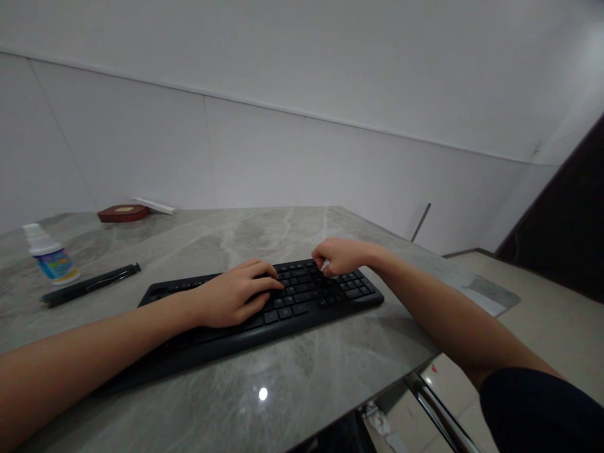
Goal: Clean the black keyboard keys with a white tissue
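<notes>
A black keyboard (283, 314) lies at a slant on the grey marbled table. Across its middle keys rests my left hand (238, 292), palm down, fingers loosely apart and nothing held. Over the right part of the keys, near the back edge, my right hand (342, 256) is closed with its fingertips pointing down. A small white thing (325, 265) pokes out of that grip; most of it is covered by the fingers, and its kind does not show. My left forearm hides the keyboard's left part.
On the left stand a white-capped bottle (55, 261) with a blue label and, beside it, a dark long brush-like object (92, 284). A reddish-brown case (123, 213) and a white flat piece (155, 206) lie by the wall. The table (292, 365) ends at the lower right.
</notes>
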A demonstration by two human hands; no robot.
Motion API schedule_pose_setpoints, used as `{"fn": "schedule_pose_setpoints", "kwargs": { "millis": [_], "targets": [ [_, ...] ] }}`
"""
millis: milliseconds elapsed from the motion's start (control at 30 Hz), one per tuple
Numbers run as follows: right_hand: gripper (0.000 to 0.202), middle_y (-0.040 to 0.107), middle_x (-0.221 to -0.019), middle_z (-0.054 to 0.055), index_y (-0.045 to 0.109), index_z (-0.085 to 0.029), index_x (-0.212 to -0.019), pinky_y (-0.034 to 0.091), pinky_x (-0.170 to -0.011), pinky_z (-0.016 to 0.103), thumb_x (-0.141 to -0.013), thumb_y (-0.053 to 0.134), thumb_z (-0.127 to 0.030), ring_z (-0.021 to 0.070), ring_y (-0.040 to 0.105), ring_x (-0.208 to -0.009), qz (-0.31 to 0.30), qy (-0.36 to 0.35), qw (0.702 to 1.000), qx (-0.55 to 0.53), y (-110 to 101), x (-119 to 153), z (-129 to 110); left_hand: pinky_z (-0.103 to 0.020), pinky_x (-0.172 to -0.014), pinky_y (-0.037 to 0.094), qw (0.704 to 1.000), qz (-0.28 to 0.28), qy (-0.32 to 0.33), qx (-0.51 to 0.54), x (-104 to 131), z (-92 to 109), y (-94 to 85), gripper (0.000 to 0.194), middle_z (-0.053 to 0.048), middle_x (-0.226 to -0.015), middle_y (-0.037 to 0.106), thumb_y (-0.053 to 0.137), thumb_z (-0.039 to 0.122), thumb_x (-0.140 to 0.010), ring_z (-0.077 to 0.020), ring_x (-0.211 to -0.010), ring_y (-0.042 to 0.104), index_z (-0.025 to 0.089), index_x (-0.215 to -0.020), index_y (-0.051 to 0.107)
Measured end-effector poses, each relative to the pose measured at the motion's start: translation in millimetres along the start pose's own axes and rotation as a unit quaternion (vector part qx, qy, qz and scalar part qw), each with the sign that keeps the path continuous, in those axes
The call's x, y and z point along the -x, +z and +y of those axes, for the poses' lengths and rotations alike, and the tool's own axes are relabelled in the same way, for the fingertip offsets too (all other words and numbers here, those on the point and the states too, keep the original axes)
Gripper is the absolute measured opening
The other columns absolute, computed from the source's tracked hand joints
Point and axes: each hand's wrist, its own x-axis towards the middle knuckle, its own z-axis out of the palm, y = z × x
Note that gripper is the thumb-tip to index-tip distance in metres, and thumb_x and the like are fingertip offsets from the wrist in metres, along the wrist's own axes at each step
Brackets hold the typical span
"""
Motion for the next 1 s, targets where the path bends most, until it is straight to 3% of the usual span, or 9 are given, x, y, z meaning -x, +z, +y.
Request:
{"fn": "schedule_pose_setpoints", "kwargs": {
  "millis": [100,267,400,567,733,1000],
  "targets": [
    [0.018,0.067,-0.077,0.004,0.065,-0.016,-0.079,0.035,-0.058,0.024,-0.065,0.056,-0.017,0.0164,0.056,-0.07,0.029,-0.009,0.999,0.014,0.6,0.3,-0.1,-0.04,-0.098,0.046,1.0,-0.002,-0.002,0.003,0.4,-0.2,0.3,0.032,-0.01,-0.115,0.054,0.043,0.015,-0.093,-0.023,-0.108,0.053,0.019,-0.121,0.059],
    [0.019,0.067,-0.079,0.004,0.066,-0.015,-0.081,0.036,-0.059,0.024,-0.064,0.058,-0.018,0.0162,0.057,-0.071,-0.012,-0.007,1.0,-0.011,0.5,-0.8,1.9,-0.04,-0.098,0.046,1.0,-0.002,-0.001,0.006,1.4,-1.3,0.9,0.032,-0.01,-0.116,0.053,0.043,0.015,-0.094,-0.0229,-0.109,0.052,0.019,-0.121,0.058],
    [0.02,0.067,-0.079,0.005,0.067,-0.016,-0.081,0.036,-0.06,0.025,-0.065,0.056,-0.017,0.0171,0.057,-0.072,0.026,-0.001,1.0,0.016,0.6,-1.6,2.8,-0.04,-0.097,0.046,1.0,0.0,0.0,0.006,1.2,-0.9,0.5,0.032,-0.01,-0.116,0.054,0.042,0.016,-0.094,-0.0228,-0.108,0.052,0.019,-0.121,0.058],
    [0.018,0.068,-0.08,0.003,0.066,-0.016,-0.08,0.037,-0.061,0.024,-0.063,0.058,-0.017,0.0163,0.058,-0.073,-0.017,-0.012,0.999,-0.029,-0.2,-1.2,2.6,-0.041,-0.097,0.047,1.0,0.002,-0.001,0.009,1.1,-1.1,0.8,0.031,-0.01,-0.116,0.054,0.042,0.017,-0.095,-0.0229,-0.108,0.053,0.019,-0.121,0.059],
    [0.017,0.067,-0.08,0.004,0.065,-0.016,-0.08,0.037,-0.061,0.025,-0.065,0.056,-0.017,0.0163,0.057,-0.072,0.031,-0.01,0.999,-0.013,3.9,-4.2,2.1,-0.041,-0.096,0.047,1.0,0.011,0.004,0.012,0.8,-0.9,0.7,0.031,-0.01,-0.115,0.055,0.043,0.017,-0.094,-0.0229,-0.106,0.054,0.02,-0.121,0.059],
    [0.015,0.066,-0.076,0.002,0.064,-0.016,-0.076,0.037,-0.061,0.024,-0.063,0.057,-0.016,0.0156,0.057,-0.071,-0.009,-0.017,0.998,-0.054,2.7,-4.1,2.0,-0.04,-0.097,0.047,1.0,0.0,0.002,0.006,1.1,-0.7,0.3,0.032,-0.01,-0.116,0.054,0.042,0.016,-0.094,-0.0225,-0.107,0.053,0.019,-0.121,0.058]
  ]
}}
